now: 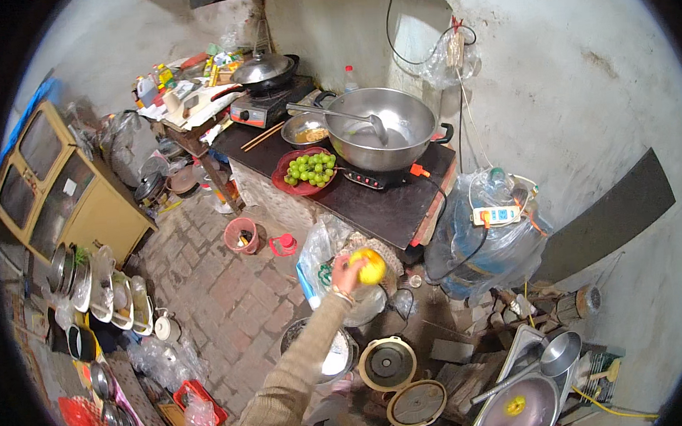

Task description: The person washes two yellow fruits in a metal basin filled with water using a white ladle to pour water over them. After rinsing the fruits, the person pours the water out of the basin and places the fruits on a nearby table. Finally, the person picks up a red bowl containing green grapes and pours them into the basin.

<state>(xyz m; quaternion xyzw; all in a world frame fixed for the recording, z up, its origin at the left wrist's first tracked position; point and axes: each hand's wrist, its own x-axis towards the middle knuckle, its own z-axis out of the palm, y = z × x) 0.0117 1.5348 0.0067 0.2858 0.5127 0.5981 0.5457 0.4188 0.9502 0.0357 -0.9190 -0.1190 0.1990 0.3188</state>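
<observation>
My left hand (346, 275), in a tan knit sleeve, holds a round yellow fruit (369, 267) near the front edge of the dark worktop (387, 213). Beyond it, a large steel pot (384, 153) with a ladle (378, 129) inside stands on a black electric cooker (368, 180). Left of the pot is a red bowl (281, 180) heaped with green grapes (311, 169). Behind the grapes sits a metal bowl (297, 135) with food in liquid. My right hand is out of view.
A gas stove (254, 110) bears a lidded wok (262, 72). A pink bin (241, 235) and a red lid (285, 245) are on the brick floor. At lower right, a steel basin (531, 414) holds a yellow piece. A power strip (496, 216) lies on a plastic-covered bundle.
</observation>
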